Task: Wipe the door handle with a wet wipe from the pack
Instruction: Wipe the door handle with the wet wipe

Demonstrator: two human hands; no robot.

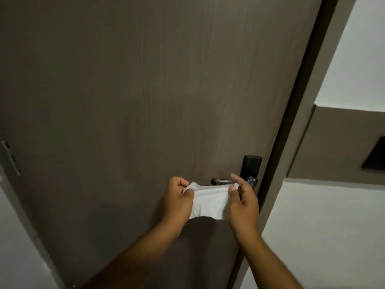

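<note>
A white wet wipe is stretched flat between both my hands in front of the door. My left hand pinches its upper left corner and my right hand pinches its upper right corner. Just behind the wipe's top edge the dark metal lever door handle juts out leftward from a black lock plate. The right part of the handle is hidden behind my right hand's fingers. The wipe hangs just below the handle; I cannot tell whether it touches it. The wipe pack is not in view.
The grey-brown wooden door fills most of the view, with its dark frame edge on the right. A white wall with a brown panel and a black plate lies to the right. A hinge shows at the left.
</note>
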